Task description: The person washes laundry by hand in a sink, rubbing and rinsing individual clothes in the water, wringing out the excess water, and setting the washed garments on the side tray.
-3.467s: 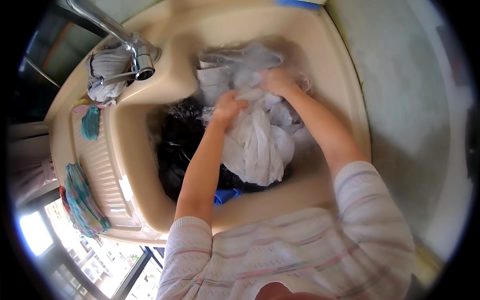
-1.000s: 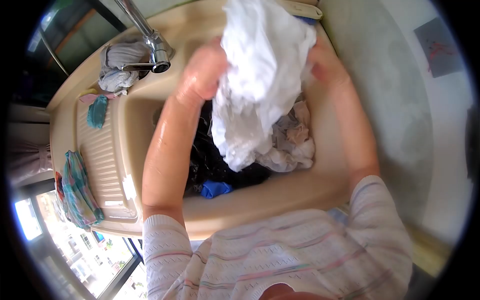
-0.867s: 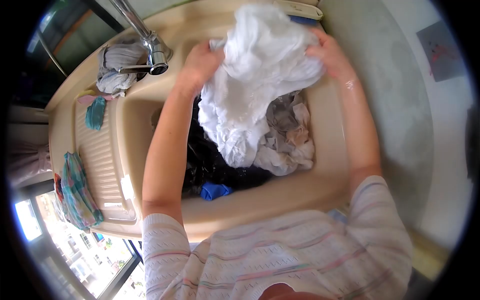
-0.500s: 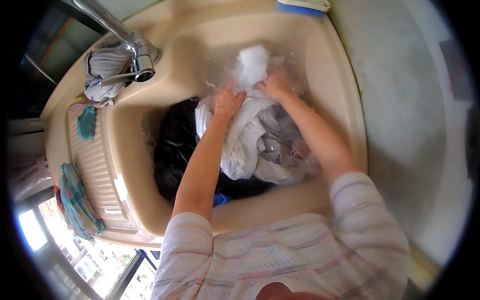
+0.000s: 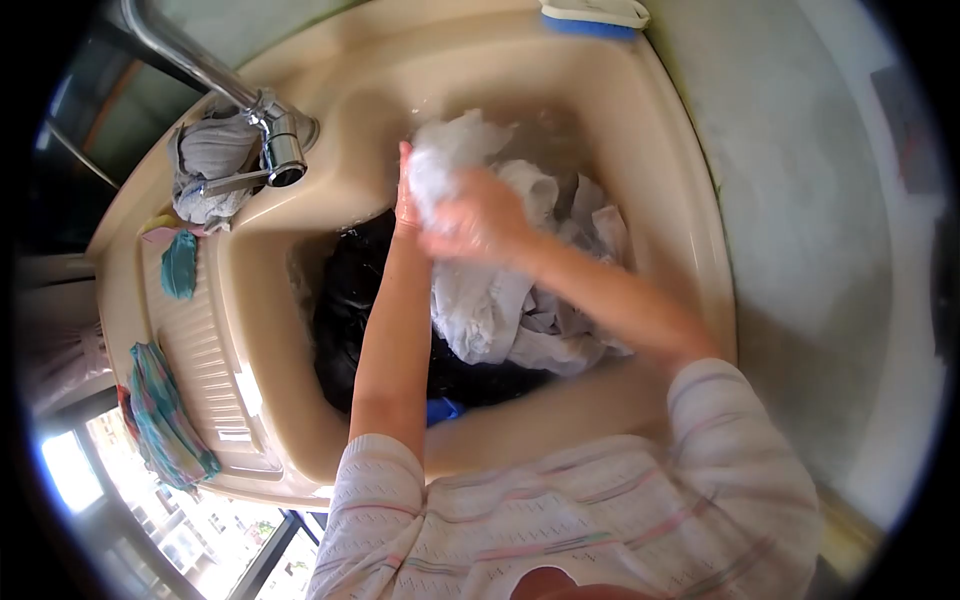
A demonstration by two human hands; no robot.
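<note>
In the beige sink basin, white cloth [image 5: 480, 310] lies heaped in water over dark fabric [image 5: 350, 275]. My left hand [image 5: 408, 190] is upright at the cloth's left side, pressed against a white bunch of it. Blurred by motion, my right hand [image 5: 480, 222] is closed round the same bunch from the right, close to my left hand. Greyish and pale cloth [image 5: 570, 325] sits at the heap's right. A blue piece [image 5: 442, 410] shows at the basin's near edge.
The chrome faucet [image 5: 283, 150] stands at the upper left, beside a grey cloth bundle [image 5: 215, 155]. A teal cloth [image 5: 179, 265] and a plaid cloth [image 5: 165, 420] lie on the ribbed drainboard [image 5: 215, 350]. A blue-bristled brush [image 5: 590, 20] rests on the far rim.
The white cloth was lifted above the basin, then lowered into the water. Since then my right hand has moved left beside my left hand, and the white bunch is now between them.
</note>
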